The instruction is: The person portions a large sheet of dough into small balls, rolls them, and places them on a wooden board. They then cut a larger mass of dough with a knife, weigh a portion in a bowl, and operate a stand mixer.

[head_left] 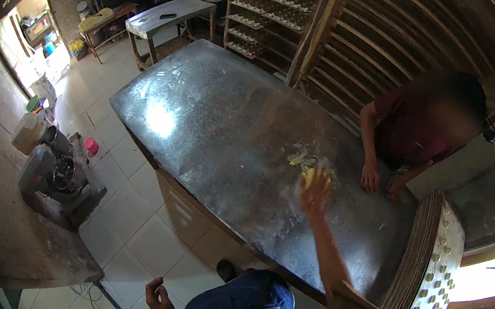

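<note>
My right hand (316, 189) reaches over the metal-topped table (198, 147), its fingers on a yellow piece (325, 177) that may be a cloth or some dough; it is partly hidden. Pale smears and small yellow scraps (297, 158) lie just beyond it. My left hand (160, 303) hangs below the near edge, off the table, fingers apart and loosely bent, holding nothing. Across the table, another person's hands (370, 179) rest near the far edge, to the right of mine.
A person in maroon (404, 119) stands opposite. Stacked trays (441, 264) stand at the right end. Wooden racks (271, 6) with filled trays line the back, beside a smaller table (176, 12). Left are buckets (55, 146), a pink container (92, 146) and a bright doorway (24, 34).
</note>
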Demonstrator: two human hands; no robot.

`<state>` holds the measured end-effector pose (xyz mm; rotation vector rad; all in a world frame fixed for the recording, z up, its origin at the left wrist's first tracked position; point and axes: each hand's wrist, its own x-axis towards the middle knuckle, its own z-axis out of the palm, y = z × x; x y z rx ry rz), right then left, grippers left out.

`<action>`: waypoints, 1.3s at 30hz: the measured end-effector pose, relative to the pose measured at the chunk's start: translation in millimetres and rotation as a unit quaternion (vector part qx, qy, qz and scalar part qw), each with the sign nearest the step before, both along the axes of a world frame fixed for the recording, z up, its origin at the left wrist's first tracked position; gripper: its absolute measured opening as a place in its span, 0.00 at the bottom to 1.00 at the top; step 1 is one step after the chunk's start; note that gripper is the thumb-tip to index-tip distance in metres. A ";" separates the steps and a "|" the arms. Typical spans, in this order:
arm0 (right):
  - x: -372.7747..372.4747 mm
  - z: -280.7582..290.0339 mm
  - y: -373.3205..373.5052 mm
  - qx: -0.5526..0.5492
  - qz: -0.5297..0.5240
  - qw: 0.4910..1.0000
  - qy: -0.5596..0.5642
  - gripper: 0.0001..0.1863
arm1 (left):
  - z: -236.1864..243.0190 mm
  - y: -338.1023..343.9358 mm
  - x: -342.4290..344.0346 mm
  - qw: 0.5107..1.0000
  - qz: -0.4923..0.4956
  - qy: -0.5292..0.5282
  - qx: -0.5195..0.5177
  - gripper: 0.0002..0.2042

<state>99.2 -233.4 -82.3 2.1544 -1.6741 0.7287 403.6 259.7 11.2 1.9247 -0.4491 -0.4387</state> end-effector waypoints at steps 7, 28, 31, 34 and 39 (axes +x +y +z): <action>54.6 50.3 -24.8 0.234 -0.151 0.960 0.042 0.44 | 12.8 -48.9 109.9 0.996 -0.075 -0.020 0.043 0.14; 173.7 130.2 115.8 0.246 0.320 0.304 -0.863 0.54 | 14.2 -24.3 277.4 0.966 -0.247 0.054 0.043 0.15; 169.5 200.2 165.2 0.206 0.384 0.174 -0.883 0.55 | -9.2 -73.5 279.7 0.944 -0.325 0.062 0.006 0.14; 134.3 226.5 198.5 0.183 0.366 0.165 -0.897 0.54 | 2.5 -142.7 236.1 0.898 -0.438 0.031 -0.031 0.15; 60.3 225.5 237.1 0.158 0.370 0.230 -0.886 0.52 | 69.6 -258.8 88.2 0.791 -0.608 -0.003 -0.069 0.15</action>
